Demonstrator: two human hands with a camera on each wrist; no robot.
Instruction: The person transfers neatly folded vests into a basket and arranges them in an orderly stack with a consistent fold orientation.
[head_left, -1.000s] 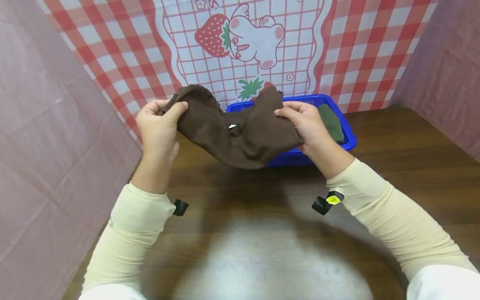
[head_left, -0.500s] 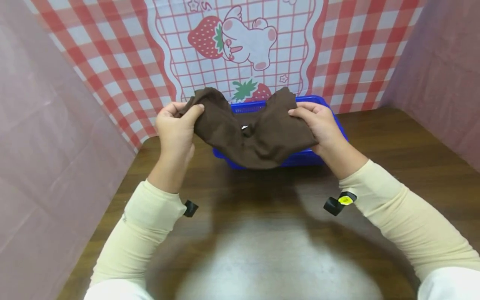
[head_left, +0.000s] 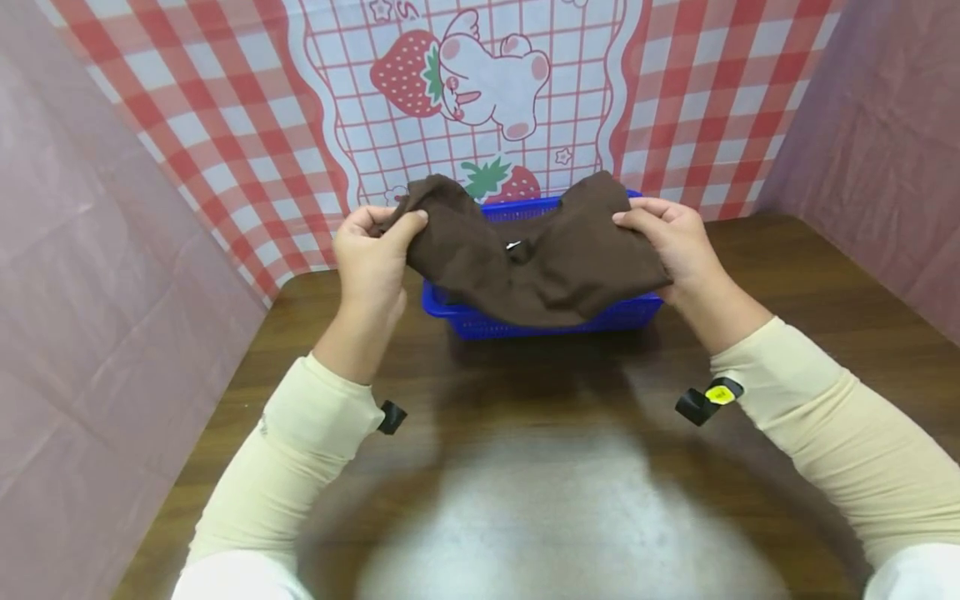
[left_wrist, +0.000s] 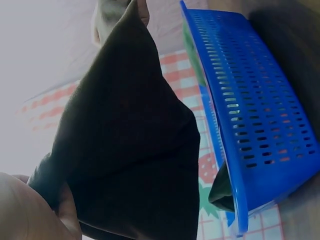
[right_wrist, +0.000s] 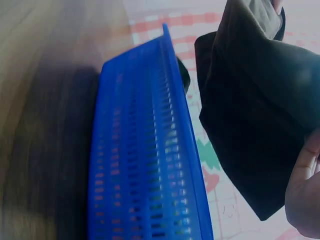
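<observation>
A brown garment (head_left: 600,258) with a small white tag near its middle is stretched between my hands, sagging in the centre. At its left end my left hand (head_left: 372,262) pinches the cloth, thumb on top. My right hand (head_left: 686,250) pinches the other end the same way. Behind and below the cloth stands a blue perforated basket (head_left: 480,323), much of it covered from the head view. Through the left wrist view, dark green cloth (left_wrist: 223,192) shows at the basket's rim. The garment hangs apart from the basket's outer wall (right_wrist: 135,125) in the right wrist view.
The wooden table (head_left: 540,467) runs under both arms. A red-and-white checked cloth (head_left: 675,92) with strawberry prints hangs behind the basket. Pinkish drapes (head_left: 112,292) close off both sides.
Both hands have carried the brown garment rightward, more squarely in front of the basket. The basket sits further left in the view, and the green cloth inside it is now hidden from the head.
</observation>
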